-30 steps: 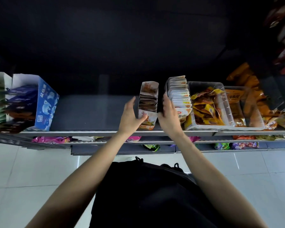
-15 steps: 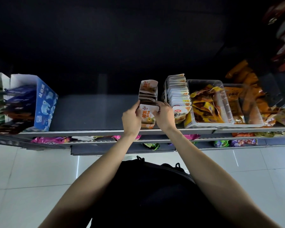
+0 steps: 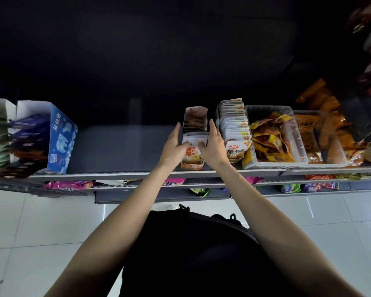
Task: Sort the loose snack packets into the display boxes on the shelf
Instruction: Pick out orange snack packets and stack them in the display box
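Snack packets (image 3: 195, 137) stand upright in narrow display box (image 3: 192, 161) at front of top shelf (image 3: 124, 170). Left hand (image 3: 173, 147) & right hand (image 3: 214, 147) flank box, thumbs pinching front packets. Fuller box (image 3: 234, 129) just beside, to right; clear bin (image 3: 273, 136) beyond.

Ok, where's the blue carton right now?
In the head view the blue carton stands on the top shelf at the far left, across a bare gap from the left hand.

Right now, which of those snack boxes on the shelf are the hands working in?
The narrow cardboard box with both hands on it, left of the fuller white-packet box and the clear tubs.
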A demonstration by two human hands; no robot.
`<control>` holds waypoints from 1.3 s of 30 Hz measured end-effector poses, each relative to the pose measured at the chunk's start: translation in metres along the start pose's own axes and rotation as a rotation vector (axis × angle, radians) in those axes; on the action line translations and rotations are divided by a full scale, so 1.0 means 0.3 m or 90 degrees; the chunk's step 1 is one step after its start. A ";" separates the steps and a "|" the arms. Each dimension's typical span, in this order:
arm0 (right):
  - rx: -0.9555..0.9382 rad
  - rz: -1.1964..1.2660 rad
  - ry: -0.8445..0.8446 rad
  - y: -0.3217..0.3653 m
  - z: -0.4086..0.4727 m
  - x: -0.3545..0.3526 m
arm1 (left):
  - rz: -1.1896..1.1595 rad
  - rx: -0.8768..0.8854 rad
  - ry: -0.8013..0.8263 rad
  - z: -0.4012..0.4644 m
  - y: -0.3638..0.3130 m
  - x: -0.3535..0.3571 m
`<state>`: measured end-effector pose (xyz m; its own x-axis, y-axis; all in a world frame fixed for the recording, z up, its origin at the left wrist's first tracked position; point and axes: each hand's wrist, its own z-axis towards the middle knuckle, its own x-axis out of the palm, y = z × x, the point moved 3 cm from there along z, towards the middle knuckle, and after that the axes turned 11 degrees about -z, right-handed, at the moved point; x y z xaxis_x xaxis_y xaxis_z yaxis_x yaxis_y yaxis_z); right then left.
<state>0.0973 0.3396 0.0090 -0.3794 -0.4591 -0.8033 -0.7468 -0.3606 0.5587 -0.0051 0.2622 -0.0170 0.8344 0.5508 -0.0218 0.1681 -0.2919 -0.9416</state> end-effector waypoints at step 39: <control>-0.101 -0.050 -0.149 0.036 0.153 -0.050 | 0.139 0.103 -0.058 0.156 -0.074 -0.032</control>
<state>0.0699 0.3799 0.0175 -0.4526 -0.2316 -0.8611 -0.6914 -0.5186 0.5029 -0.0414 0.3002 -0.0118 0.7896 0.5592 -0.2526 -0.1016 -0.2868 -0.9526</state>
